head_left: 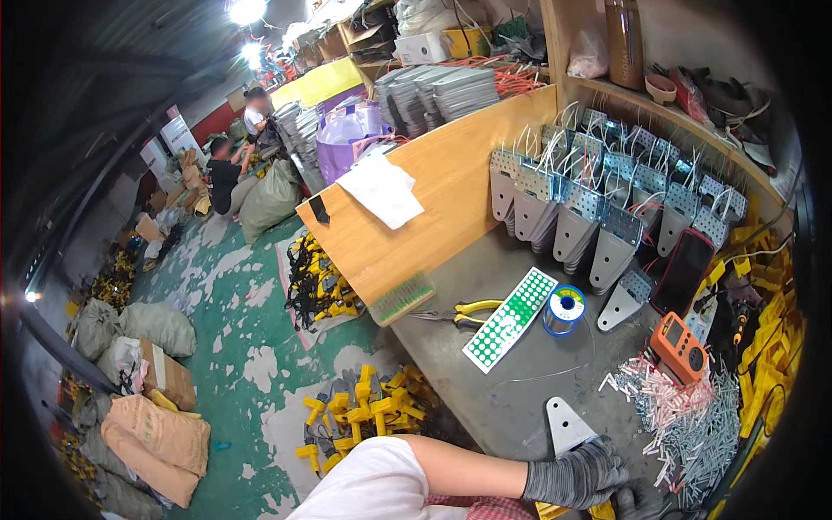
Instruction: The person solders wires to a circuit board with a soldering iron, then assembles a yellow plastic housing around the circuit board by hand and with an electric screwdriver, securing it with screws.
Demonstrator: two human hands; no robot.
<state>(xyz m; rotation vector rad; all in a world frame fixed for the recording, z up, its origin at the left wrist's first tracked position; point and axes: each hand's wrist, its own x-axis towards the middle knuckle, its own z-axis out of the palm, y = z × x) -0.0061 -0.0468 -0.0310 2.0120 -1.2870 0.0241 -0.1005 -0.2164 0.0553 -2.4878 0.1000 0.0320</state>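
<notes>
Plate (grey, holed) juts past left hand, near right hand, both grips unclear

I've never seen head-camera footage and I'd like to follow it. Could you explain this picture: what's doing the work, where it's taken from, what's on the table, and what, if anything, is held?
There is no machine here, just two gloved hands: the left hand and, at the lower edge, the right hand. The one picture comes from a wide fisheye camera worn on the head, so straight edges bend.

On the grey table lie pliers, a green-and-white strip, a blue-rimmed spool, an orange meter and a pile of small pieces.

The left hand covers the lower end of a grey plate, near yellow parts. Whether either hand grips anything is hidden.
</notes>
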